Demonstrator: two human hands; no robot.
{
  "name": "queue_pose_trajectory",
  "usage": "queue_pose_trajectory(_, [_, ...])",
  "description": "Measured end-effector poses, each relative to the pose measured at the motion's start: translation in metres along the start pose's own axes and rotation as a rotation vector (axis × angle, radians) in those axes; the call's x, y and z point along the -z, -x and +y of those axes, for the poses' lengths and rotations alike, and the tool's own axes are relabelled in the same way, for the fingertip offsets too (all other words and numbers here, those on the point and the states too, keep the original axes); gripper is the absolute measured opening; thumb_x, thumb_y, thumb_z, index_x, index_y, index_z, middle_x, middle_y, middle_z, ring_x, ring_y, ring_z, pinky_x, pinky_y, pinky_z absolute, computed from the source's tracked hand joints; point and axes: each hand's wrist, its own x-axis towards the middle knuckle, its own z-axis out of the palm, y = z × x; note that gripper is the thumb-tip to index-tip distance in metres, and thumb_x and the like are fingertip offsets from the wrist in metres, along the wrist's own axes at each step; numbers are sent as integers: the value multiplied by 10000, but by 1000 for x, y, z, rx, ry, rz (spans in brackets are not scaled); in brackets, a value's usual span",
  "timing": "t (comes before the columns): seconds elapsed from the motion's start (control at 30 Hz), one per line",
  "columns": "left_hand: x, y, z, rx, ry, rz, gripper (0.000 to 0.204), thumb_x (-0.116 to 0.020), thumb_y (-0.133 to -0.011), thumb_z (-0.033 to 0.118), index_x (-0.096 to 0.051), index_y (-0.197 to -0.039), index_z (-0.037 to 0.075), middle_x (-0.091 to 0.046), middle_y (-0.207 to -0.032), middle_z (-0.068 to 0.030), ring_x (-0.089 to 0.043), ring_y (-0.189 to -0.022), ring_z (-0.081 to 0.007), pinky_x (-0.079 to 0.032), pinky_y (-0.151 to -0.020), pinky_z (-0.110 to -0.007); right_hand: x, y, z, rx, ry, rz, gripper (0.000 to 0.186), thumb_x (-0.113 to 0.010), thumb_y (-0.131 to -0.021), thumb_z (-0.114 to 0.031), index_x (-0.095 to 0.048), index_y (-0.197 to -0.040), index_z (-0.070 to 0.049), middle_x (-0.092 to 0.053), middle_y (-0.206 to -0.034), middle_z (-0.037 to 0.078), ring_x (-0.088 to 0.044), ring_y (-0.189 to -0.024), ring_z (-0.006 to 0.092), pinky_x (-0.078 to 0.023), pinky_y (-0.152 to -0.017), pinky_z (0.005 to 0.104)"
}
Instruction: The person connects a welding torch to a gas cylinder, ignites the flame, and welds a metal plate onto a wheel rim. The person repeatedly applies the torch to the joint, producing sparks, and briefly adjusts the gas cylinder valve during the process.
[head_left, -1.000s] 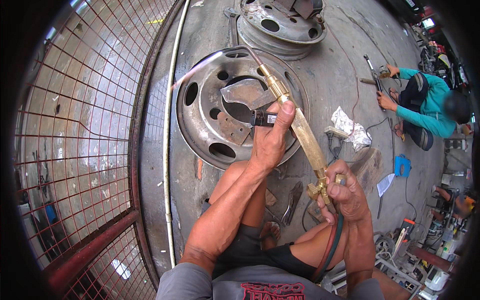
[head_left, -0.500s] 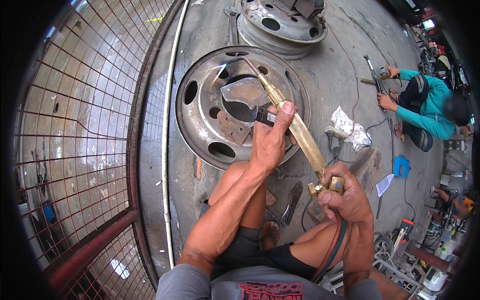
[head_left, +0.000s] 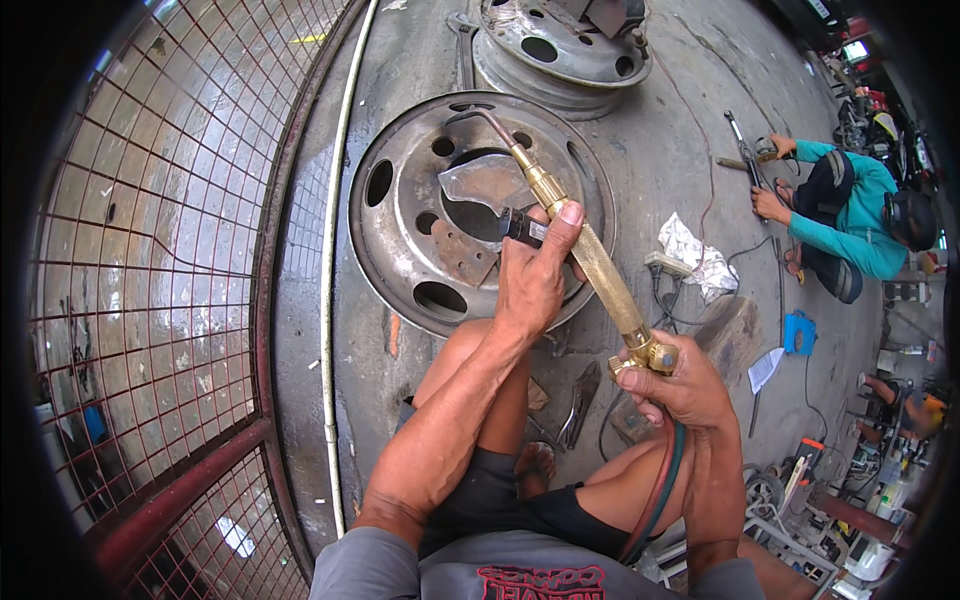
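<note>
While both hands' fingers grip brass torch [head_left: 590,262] | tip over rusty steel rim [head_left: 415,230]

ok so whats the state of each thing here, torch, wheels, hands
brass torch: unlit, tip over the rim's hub
wheel rim: flat on the floor, rusty
second rim: flat, behind it
left hand: closed on a small dark tool, thumb against the torch
right hand: closed on the torch's valve end

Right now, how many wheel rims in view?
2. One wheel rim lies on the floor under the torch held in both hands; a second rim sits beyond it at the top edge, partly cut off.
</note>
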Motion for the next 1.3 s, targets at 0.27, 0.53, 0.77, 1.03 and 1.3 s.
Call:
queue_pose_trajectory(0.27, [-3, 0, 3, -27, -46, 20, 521, -597, -1055, 519, -659, -921, 19, -621, -704, -26, -598, -633, -125, -458, -576, -286, 3, 2, 0, 0, -21, -35, 374, -854, -883, -106, -612, -1142, 13, -636, -778, 11, -527, -478, 44, -397, -405, 217])
queue_pose_trajectory(0.53, [96, -21, 27, -194, -627, 545, 348, -700, -1007, 398, -630, -1014, 58, -549, -768, 20, -489, -681, -87, -426, -587, -285, -10, 4, -9, 38, -85, -85, 396, -853, -874, -86, -598, -1159, 17, -613, -764, 4, -532, -478, 51, -412, -402, 221])
queue_pose_trajectory(0.77, [197, -37, 76, 94, -942, 528, 500, -529, -925, 246, -512, -1299, -87, -658, -1001, -283, -628, -888, -375, -486, -857, -506, -36, 14, -24, 316, 40, -219, 719, -898, -863, -179, -474, -1433, -72, -576, -892, -39, -517, -731, 43, -458, -650, 238])
queue_pose_trajectory(1.03, [202, -40, 88, -44, -589, 641, 254, -692, -857, 199, -571, -1002, 28, -570, -834, -67, -543, -671, -156, -464, -548, -330, -47, 1, -9, 342, 2, -412, 269, -705, -1034, -193, -506, -1192, -104, -539, -694, -51, -478, -503, 24, -381, -448, 223])
queue_pose_trajectory(1.3, [173, -48, 106, 46, -550, 669, 933, -809, -722, 723, -607, -1088, -111, -503, -790, -69, -507, -632, -165, -389, -518, -336, -50, 3, -8, 323, 45, -388, 220, -664, -1057, -223, -503, -1140, -98, -521, -669, -40, -488, -474, 27, -375, -413, 234])
